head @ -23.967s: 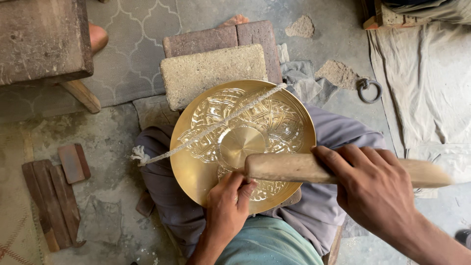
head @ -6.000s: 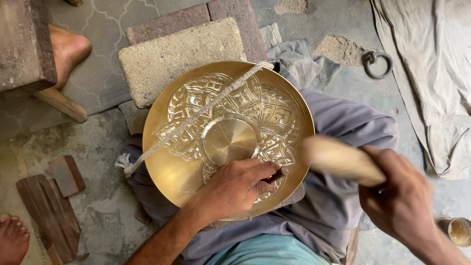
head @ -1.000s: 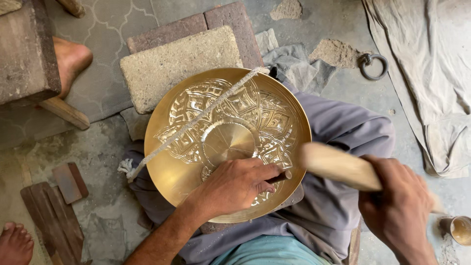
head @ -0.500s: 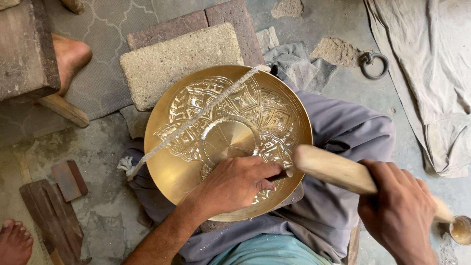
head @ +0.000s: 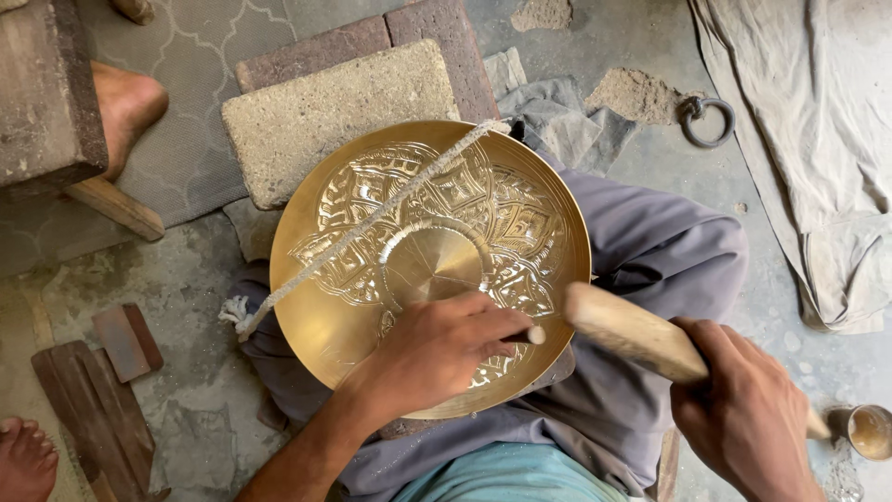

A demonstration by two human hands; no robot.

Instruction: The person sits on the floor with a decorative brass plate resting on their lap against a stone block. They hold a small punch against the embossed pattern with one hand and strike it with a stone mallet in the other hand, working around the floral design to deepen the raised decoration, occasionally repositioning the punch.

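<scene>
The left hand [head: 437, 349] pinches a small metal punch [head: 531, 335] upright on the round engraved brass plate [head: 325, 316]; the right hand [head: 748, 418], fingers wrapped around the wooden mallet [head: 632, 330], should strike squarely and lightly.

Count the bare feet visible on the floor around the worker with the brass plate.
2: one foot at upper left, beside the wooden block; another foot at the bottom-left corner, partly cut off by the frame. Others may lie out of view.

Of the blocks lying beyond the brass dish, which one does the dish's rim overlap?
The pale, rough grey block: the brass dish covers its near corner. The two reddish bricks lie farther off, behind it, clear of the rim.
</scene>
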